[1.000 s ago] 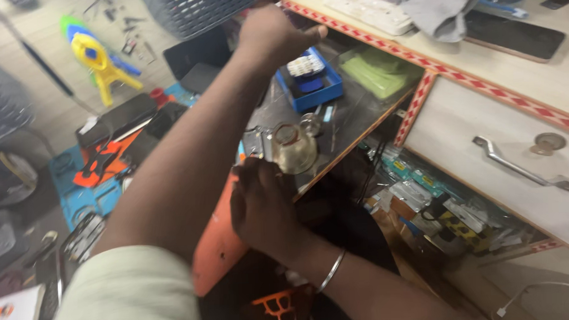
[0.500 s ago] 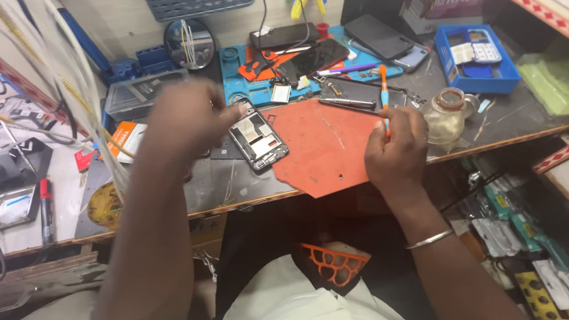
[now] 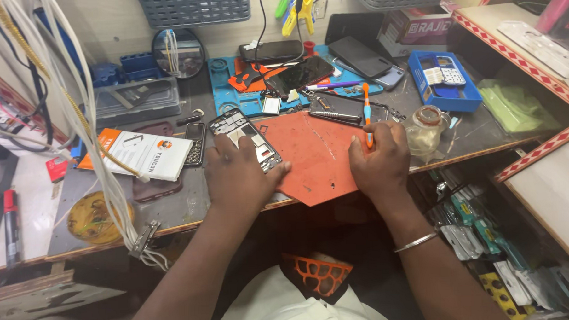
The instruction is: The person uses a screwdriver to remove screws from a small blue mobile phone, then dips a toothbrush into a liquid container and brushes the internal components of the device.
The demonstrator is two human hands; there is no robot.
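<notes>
You're at a dark grey workbench (image 3: 173,208) w/ a wooden front edge, set against a pale wall (image 3: 103,21). Two grey wire baskets (image 3: 194,6) hang on that wall above the bench's back edge. White cables (image 3: 74,98) drape down at the left. At the right edge, a cream shelf (image 3: 546,62) w/ red patterned trim. Light is even.

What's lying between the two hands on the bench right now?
In the head view, only the bare orange mat lies between the left hand, resting on the opened phone, and the right hand, holding an orange tool.
</notes>
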